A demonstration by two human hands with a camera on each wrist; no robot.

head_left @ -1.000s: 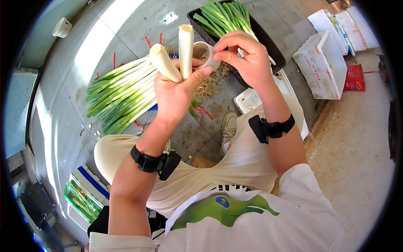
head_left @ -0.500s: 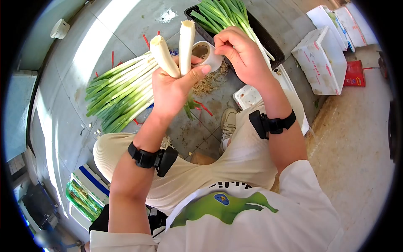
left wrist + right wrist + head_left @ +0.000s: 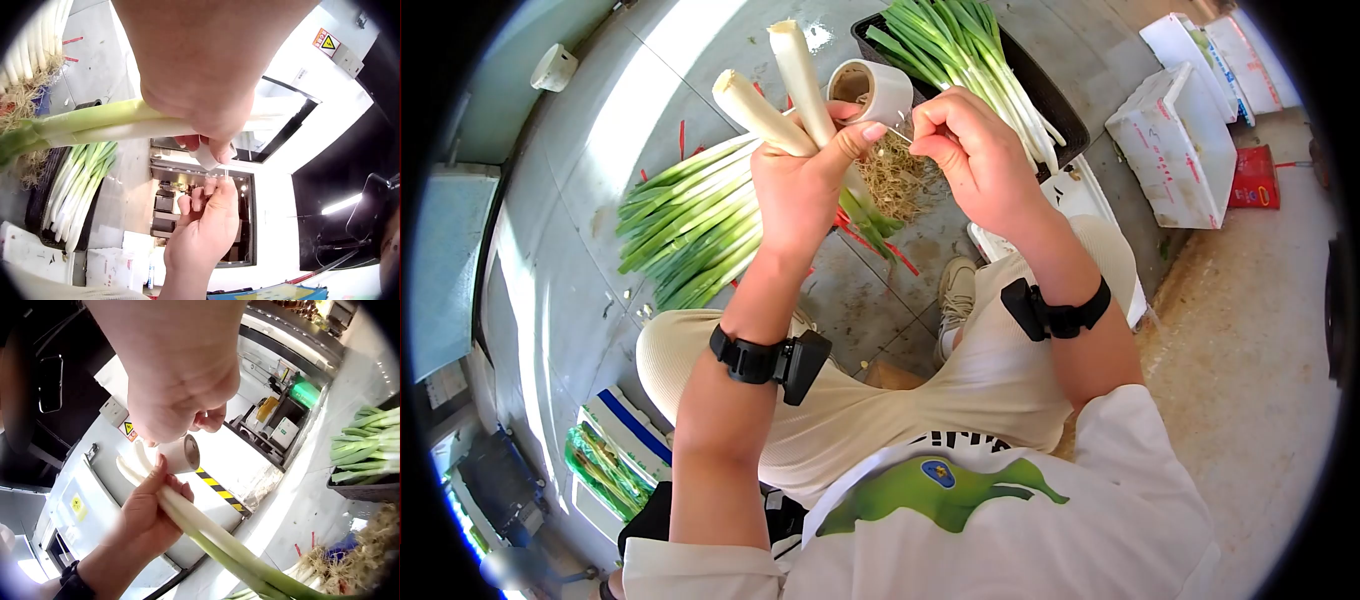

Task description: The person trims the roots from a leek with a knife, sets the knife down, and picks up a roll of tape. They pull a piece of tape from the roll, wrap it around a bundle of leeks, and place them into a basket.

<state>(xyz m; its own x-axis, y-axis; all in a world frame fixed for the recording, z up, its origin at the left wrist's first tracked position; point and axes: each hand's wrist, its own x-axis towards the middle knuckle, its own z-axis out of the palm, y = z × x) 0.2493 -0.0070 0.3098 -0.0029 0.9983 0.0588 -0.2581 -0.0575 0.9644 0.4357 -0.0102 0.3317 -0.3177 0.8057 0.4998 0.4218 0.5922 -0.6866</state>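
My left hand [image 3: 800, 200] grips two thick green onions [image 3: 760, 115], their cut white ends pointing up and to the left. Held by the same hand, a roll of clear tape [image 3: 887, 92] sits just beyond the thumb, its cardboard core showing. With thumb and forefinger, my right hand [image 3: 985, 165] pinches the loose end of the tape. A short narrow strip [image 3: 226, 172] stretches between the two hands in the left wrist view. From the right wrist, the green onions [image 3: 212, 528] run down from the left hand toward their green leaves.
A spread of green onions [image 3: 700, 225] with roots and red ties lies on the floor at the left. More green onions [image 3: 970, 60] fill a black crate [image 3: 1040, 85] at the back. White foam boxes [image 3: 1175, 150] and a red packet [image 3: 1255, 178] stand at the right.
My left hand has tipped the green onions further to the left, and the tape roll has shifted left with it. A short strip of tape now shows between the left thumb and the right fingertips.
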